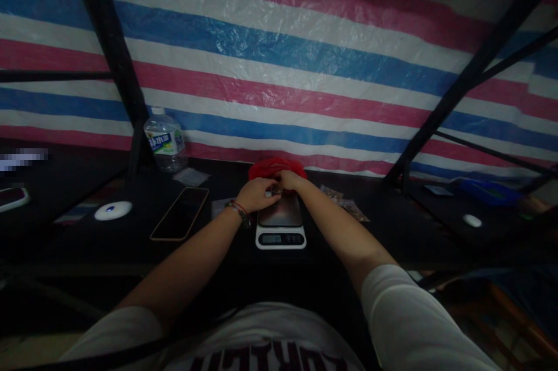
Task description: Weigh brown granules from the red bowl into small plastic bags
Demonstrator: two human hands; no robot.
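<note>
Lettered shirt (265,333), white metal-topped scale (281,227)

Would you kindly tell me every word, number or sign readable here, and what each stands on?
"水" seems to be the middle character on the bottle label; the rest is too blurred.
Scale display: digits too small and dim.
Scale buttons: marks too small.
Shirt lettering: cut off, not surely readable.
</note>
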